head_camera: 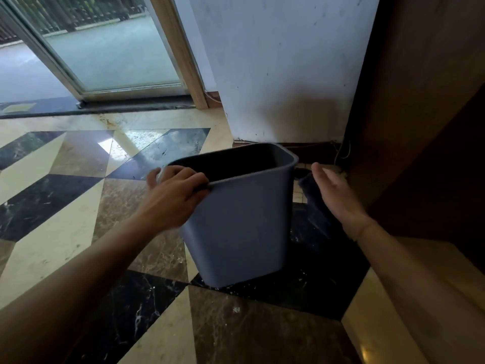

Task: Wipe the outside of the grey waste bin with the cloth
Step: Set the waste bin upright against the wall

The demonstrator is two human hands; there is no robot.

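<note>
With the left hand [175, 191] pinching the near rim of the grey waste bin [240, 219], tilted on the marble floor [65, 219], and the right hand [334, 195] flat, fingers together, against the dark cloth [313, 195] beside it, a hard wipe could tip the bin.

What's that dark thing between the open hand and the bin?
In the head view, a dark cloth hangs between the right hand and the grey waste bin.

Waste bin [241, 227]: smooth matt grey plastic; floor [65, 206]: glossy polished marble-like tiles, veined; wall [283, 61], upper centre: matt, scuffed paint; door frame [181, 48]: wood; cloth [312, 193]: dark, soft-looking fabric.
</note>
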